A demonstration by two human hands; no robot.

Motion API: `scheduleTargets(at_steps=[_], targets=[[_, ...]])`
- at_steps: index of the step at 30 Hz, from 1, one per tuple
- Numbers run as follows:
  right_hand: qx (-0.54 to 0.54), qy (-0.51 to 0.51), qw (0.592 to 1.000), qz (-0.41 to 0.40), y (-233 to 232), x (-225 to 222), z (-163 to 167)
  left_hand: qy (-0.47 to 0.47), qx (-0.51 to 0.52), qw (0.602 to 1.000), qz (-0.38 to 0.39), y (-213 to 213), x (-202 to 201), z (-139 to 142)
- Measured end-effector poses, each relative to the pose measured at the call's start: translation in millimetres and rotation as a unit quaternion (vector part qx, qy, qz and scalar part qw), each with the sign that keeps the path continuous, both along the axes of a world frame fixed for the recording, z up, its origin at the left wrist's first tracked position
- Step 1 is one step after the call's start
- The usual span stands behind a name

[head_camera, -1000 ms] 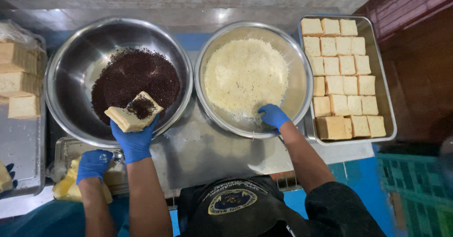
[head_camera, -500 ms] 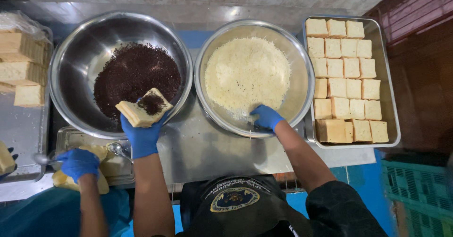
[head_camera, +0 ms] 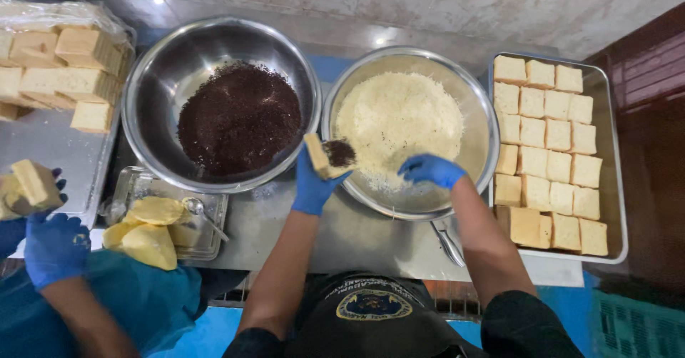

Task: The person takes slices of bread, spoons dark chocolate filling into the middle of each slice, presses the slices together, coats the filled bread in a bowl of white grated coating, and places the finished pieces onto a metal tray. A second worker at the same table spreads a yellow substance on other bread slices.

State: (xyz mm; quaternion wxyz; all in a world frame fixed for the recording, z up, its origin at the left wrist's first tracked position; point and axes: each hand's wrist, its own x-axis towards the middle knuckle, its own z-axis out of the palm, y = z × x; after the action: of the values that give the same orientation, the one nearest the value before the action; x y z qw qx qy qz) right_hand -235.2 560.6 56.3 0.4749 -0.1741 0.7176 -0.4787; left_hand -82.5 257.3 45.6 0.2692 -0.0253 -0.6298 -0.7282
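Steel counter: left hand (head_camera: 312,187) clamped on sprinkle-topped bread slice (head_camera: 327,155), kept level; right hand (head_camera: 430,170) seemingly pinching grated cheese (head_camera: 397,119)

The left hand (head_camera: 312,183) has carried its bread slice (head_camera: 322,155) — dark sprinkles on its face — out of the bowl of dark sprinkles (head_camera: 221,101) and over to the rim of the bowl of pale shreds (head_camera: 410,126). The right hand (head_camera: 430,169) has shifted from that bowl's near rim to just over the shreds. At the left edge, a co-worker's gloved hand (head_camera: 53,247) has dropped lower — another now holds up a bread slice (head_camera: 34,185).
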Motion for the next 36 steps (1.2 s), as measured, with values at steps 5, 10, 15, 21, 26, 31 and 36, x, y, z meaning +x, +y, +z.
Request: scheduleTargets(at_steps=[5,10,15,21,26,31,36], targets=[[-0.010,0.111,0.994,-0.011,-23,-27,74,-0.258,0.508,0.797,-0.197,36,-51,2],[0.027,0.300,0.948,0.102,-56,-21,120,-0.336,0.535,0.747,-0.208,68,-82,-1],[0.087,0.361,0.923,0.101,-60,-13,128,-0.302,0.528,0.748,-0.264,84,-89,-1],[0.072,0.415,0.901,0.108,-46,-15,126,-0.343,0.530,0.737,-0.240,89,-91,5],[0.107,0.386,0.912,0.086,-45,-18,127,-0.323,0.541,0.728,-0.272,90,-90,7],[0.064,0.384,0.917,0.084,-49,-22,125,-0.347,0.516,0.743,-0.245,93,-88,11],[0.087,0.404,0.910,0.040,-49,-26,125,-0.343,0.521,0.736,-0.264,90,-86,14]])
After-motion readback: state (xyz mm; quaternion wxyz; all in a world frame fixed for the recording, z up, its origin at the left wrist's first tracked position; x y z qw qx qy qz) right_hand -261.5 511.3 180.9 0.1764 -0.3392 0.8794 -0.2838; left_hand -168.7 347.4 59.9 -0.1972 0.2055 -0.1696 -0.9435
